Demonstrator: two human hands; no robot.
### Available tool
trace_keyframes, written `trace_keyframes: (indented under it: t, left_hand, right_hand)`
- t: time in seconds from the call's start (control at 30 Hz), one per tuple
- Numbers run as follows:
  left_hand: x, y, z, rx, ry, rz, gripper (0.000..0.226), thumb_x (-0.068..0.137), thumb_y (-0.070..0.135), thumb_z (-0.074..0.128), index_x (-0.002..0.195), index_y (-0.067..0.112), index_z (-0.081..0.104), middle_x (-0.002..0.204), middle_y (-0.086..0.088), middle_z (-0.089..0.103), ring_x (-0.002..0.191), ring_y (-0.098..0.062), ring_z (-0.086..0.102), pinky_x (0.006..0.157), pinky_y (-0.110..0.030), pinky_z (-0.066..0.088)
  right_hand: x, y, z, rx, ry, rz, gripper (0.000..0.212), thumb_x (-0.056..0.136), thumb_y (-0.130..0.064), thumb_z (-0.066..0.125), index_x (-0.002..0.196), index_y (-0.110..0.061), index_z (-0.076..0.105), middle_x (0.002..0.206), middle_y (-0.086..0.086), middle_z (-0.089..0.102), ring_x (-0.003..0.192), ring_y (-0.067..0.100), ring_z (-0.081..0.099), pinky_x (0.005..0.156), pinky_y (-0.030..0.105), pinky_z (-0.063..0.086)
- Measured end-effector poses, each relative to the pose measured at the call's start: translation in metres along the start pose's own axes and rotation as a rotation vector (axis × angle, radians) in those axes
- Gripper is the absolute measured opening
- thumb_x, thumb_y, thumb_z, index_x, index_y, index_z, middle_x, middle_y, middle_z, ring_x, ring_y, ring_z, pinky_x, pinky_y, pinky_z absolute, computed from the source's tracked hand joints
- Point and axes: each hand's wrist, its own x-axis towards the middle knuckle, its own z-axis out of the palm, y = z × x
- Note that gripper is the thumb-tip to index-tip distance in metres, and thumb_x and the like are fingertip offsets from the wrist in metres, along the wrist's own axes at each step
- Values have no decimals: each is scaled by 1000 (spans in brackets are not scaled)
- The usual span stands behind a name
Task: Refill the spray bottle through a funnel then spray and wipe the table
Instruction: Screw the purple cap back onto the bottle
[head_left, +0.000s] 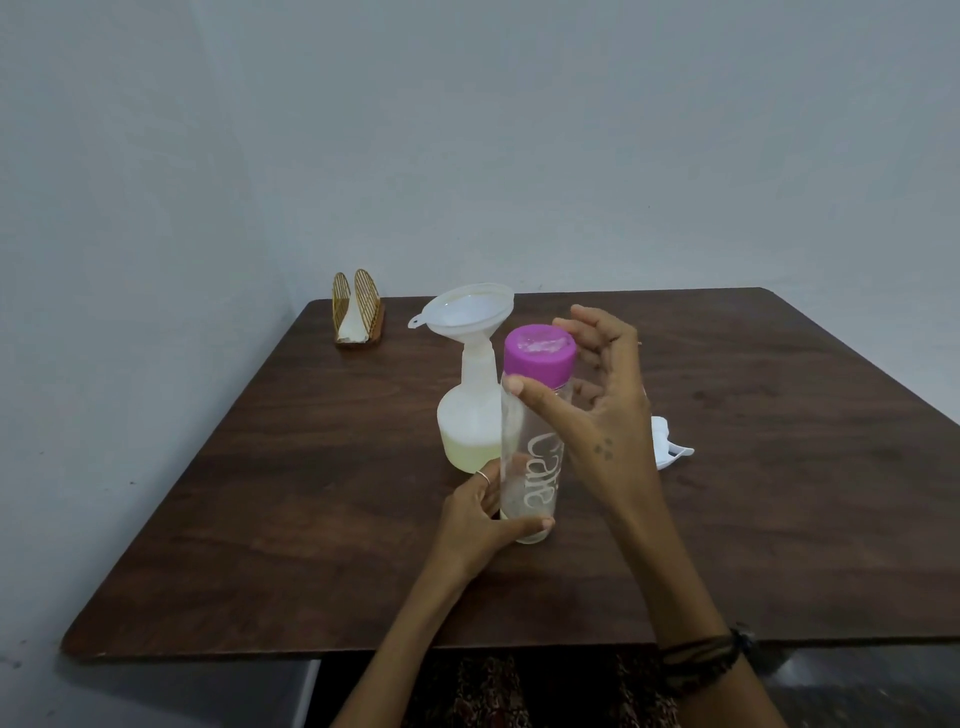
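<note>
Spray bottle (470, 415), mid-bench: funnel (464, 317) seated in neck, yellowish liquid low. Clear bottle (535, 457), purple cap (540, 353) on: left hand (480, 512) grips base; right hand (592, 405) loosely spread beside cap. Refill apparently done; spraying, wiping remain. Cloth (670, 449) towards right edge.

A plain domestic or small dining room is indicated. A dark wood-grain desk (727, 467) with rounded corners is set into a corner of bare, pale painted walls (467, 130). A gold wire napkin holder (357, 307) with white napkins is placed at the far left corner of the desk. A patterned floor covering (488, 691) is seen beneath the near edge.
</note>
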Motion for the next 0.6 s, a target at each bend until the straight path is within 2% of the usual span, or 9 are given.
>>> trace_keyframes:
  t: [0.07,0.13,0.23,0.33,0.4,0.5,0.6]
  left_hand:
    - [-1,0,0,12,-9,2,58,64,-4,80,107,29,58,96,19,68,93,9,63,77,-8,47]
    - [0,-1,0,20,-6,13,60,62,-1,82,105,33,57,94,21,69,97,7,63,79,-10,48]
    - [0,-3,1,22,-4,35,59,66,-5,79,104,35,59,97,24,70,100,3,63,83,-14,49]
    - [0,-4,1,17,-1,47,59,65,-6,79,103,36,61,100,19,71,103,-3,64,84,-17,50]
    - [-4,-2,-1,10,17,54,59,65,-6,79,103,34,61,98,21,71,101,-1,65,81,-16,50]
    - [-12,-1,-11,6,58,69,57,64,-3,81,105,31,62,97,18,72,99,-1,66,77,-14,50]
    - [-20,6,-32,21,134,75,62,56,10,86,111,28,61,96,12,73,95,-2,67,75,-15,52]
  right_hand:
    - [-10,13,-1,-49,-72,43,79,61,-38,84,124,-43,37,128,-11,52,116,3,53,90,22,49]
    - [-24,27,-3,-87,-110,109,71,62,-31,84,118,-45,43,123,-8,56,112,8,58,86,28,52]
    - [-38,39,-8,-106,-99,164,60,68,-14,83,109,-41,50,105,-14,64,95,-2,63,80,24,54]
    - [-38,36,-11,-121,-98,164,57,67,-11,83,106,-36,51,100,-14,64,88,-7,62,74,15,53]
    - [-36,33,-9,-141,-114,154,58,65,-12,85,108,-33,52,100,-14,64,89,-7,62,75,15,52]
    - [-34,27,-2,-146,-160,139,57,64,-15,85,105,-37,52,104,-13,65,95,0,63,78,20,54]
    - [-29,18,15,-148,-231,119,53,68,-17,83,103,-39,51,108,-15,63,98,1,62,78,20,55]
